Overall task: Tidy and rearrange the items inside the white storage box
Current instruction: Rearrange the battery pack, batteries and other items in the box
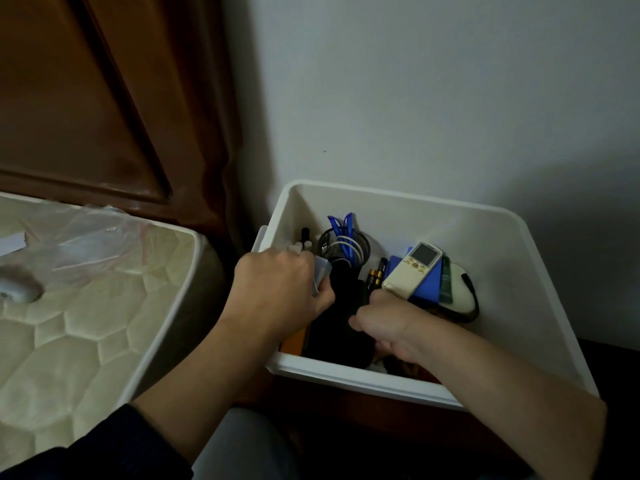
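The white storage box [485,244] stands against the wall with both my hands inside it. My left hand [277,289] grips a small translucent plastic case [322,271] at the box's left side. My right hand [384,323] reaches down beside a black object [336,334]; its fingers are curled, and what they hold is hidden. A black mesh cup [346,244] with blue pens stands at the back. To the right lie a white remote [414,268], batteries [375,277], blue cards [429,282] and a cream pouch [457,292].
A quilted mattress [69,323] lies to the left with a clear plastic bag [93,244] and a white object [17,291] on it. A brown wooden headboard [104,98] rises behind it. An orange item [294,341] shows at the box's near left corner.
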Motion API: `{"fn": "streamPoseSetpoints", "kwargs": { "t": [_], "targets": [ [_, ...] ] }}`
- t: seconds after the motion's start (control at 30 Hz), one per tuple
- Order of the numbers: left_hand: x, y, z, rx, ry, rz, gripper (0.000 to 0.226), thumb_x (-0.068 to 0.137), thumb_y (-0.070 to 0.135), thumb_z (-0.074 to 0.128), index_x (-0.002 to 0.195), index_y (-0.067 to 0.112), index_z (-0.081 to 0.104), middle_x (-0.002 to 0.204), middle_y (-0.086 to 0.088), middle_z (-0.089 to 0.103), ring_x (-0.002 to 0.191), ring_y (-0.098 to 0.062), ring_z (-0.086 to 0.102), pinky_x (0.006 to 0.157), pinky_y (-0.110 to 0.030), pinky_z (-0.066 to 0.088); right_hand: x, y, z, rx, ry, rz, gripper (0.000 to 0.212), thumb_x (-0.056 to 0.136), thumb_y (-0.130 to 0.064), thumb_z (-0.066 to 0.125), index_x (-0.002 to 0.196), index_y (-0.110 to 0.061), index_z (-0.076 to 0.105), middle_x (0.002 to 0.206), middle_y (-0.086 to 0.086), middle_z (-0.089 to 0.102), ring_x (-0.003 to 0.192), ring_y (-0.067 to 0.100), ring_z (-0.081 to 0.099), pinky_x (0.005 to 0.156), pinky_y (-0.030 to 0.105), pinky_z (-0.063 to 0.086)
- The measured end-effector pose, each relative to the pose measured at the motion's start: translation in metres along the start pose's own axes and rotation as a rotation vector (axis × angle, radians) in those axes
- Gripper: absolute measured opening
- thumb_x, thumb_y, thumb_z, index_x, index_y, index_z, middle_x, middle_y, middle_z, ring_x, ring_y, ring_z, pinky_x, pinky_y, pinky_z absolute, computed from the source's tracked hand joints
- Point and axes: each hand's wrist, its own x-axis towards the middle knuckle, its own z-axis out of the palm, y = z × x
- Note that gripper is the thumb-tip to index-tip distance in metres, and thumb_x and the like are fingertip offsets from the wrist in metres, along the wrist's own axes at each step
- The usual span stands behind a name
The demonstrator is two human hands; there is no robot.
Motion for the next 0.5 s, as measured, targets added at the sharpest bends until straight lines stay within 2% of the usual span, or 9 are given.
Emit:
{"fn": "streamPoseSetpoints", "kwargs": {
  "t": [0.07, 0.13, 0.2, 0.23, 0.3, 0.4, 0.43, 0.5],
  "targets": [
    [0.0005, 0.0002, -0.0017, -0.008, 0.008, -0.015, 0.035, 0.082, 0.056, 0.064, 0.071, 0.022, 0.064, 0.061, 0.005, 0.06, 0.051, -0.018, 0.06, 0.05, -0.024, 0.025, 0.004, -0.0007, 0.0035, 0.013, -0.019, 0.024, 0.028, 0.098, 0.005, 0.058, 0.12, -0.011, 0.052, 0.111, 0.013, 0.06, 0.105, 0.028, 0.063, 0.103, 0.05, 0.056],
    [0.0012, 0.0008, -0.0022, -0.003, 0.012, -0.025, 0.035, 0.078, 0.053, 0.068, 0.066, 0.021, 0.063, 0.057, 0.004, 0.058, 0.047, -0.019, 0.058, 0.05, -0.024, 0.022, 0.0073, -0.0021, 0.007, 0.003, -0.031, 0.035, 0.044, 0.098, 0.006, 0.057, 0.138, -0.007, 0.047, 0.108, 0.012, 0.059, 0.095, 0.024, 0.061, 0.098, 0.044, 0.058],
    [0.0012, 0.0011, -0.0013, 0.003, 0.024, -0.024, 0.035, 0.077, 0.054, 0.069, 0.066, 0.021, 0.062, 0.057, 0.003, 0.059, 0.046, -0.019, 0.058, 0.05, -0.024, 0.022, 0.0091, -0.0031, 0.0097, -0.028, -0.058, 0.053, 0.064, 0.098, 0.005, 0.057, 0.155, -0.007, 0.032, 0.117, 0.016, 0.06, 0.1, 0.027, 0.064, 0.091, 0.043, 0.061],
    [0.0012, 0.0011, -0.0011, 0.005, 0.029, -0.024, 0.035, 0.078, 0.054, 0.068, 0.066, 0.021, 0.063, 0.057, 0.003, 0.059, 0.046, -0.019, 0.058, 0.05, -0.024, 0.021, 0.0099, -0.0033, 0.0102, -0.057, -0.074, 0.058, 0.068, 0.098, 0.004, 0.058, 0.157, -0.008, 0.029, 0.123, 0.017, 0.059, 0.108, 0.031, 0.064, 0.093, 0.046, 0.061],
    [0.0012, 0.001, -0.001, 0.01, 0.04, -0.028, 0.036, 0.079, 0.056, 0.065, 0.068, 0.022, 0.063, 0.059, 0.004, 0.06, 0.048, -0.019, 0.059, 0.05, -0.024, 0.02, 0.0097, -0.0033, 0.0095, -0.142, -0.115, 0.047, 0.054, 0.098, 0.003, 0.059, 0.148, -0.008, 0.041, 0.124, 0.016, 0.059, 0.115, 0.032, 0.063, 0.098, 0.051, 0.059],
    [0.0007, 0.0011, -0.0003, 0.003, 0.052, -0.045, 0.036, 0.083, 0.058, 0.058, 0.071, 0.024, 0.062, 0.061, 0.007, 0.057, 0.049, -0.016, 0.05, 0.051, -0.025, 0.014, 0.0067, -0.0027, 0.0077, -0.322, -0.148, -0.01, 0.024, 0.099, -0.003, 0.062, 0.119, -0.013, 0.054, 0.118, 0.012, 0.061, 0.116, 0.03, 0.063, 0.101, 0.047, 0.058],
    [0.0008, 0.0012, -0.0002, 0.0, 0.056, -0.054, 0.036, 0.084, 0.058, 0.057, 0.071, 0.024, 0.061, 0.06, 0.008, 0.052, 0.05, -0.014, 0.043, 0.05, -0.025, 0.011, 0.0062, -0.0025, 0.0066, -0.377, -0.141, -0.038, 0.019, 0.099, -0.006, 0.064, 0.115, -0.014, 0.055, 0.117, 0.012, 0.063, 0.115, 0.029, 0.064, 0.101, 0.045, 0.058],
    [0.0009, 0.0011, -0.001, -0.012, 0.056, -0.074, 0.035, 0.084, 0.057, 0.057, 0.07, 0.025, 0.059, 0.06, 0.01, 0.038, 0.052, -0.012, 0.034, 0.05, -0.024, 0.011, 0.0055, -0.0033, 0.0029, -0.486, -0.125, -0.082, 0.02, 0.099, -0.012, 0.066, 0.118, -0.012, 0.06, 0.117, 0.013, 0.067, 0.111, 0.027, 0.068, 0.096, 0.039, 0.061]
  ]
}}
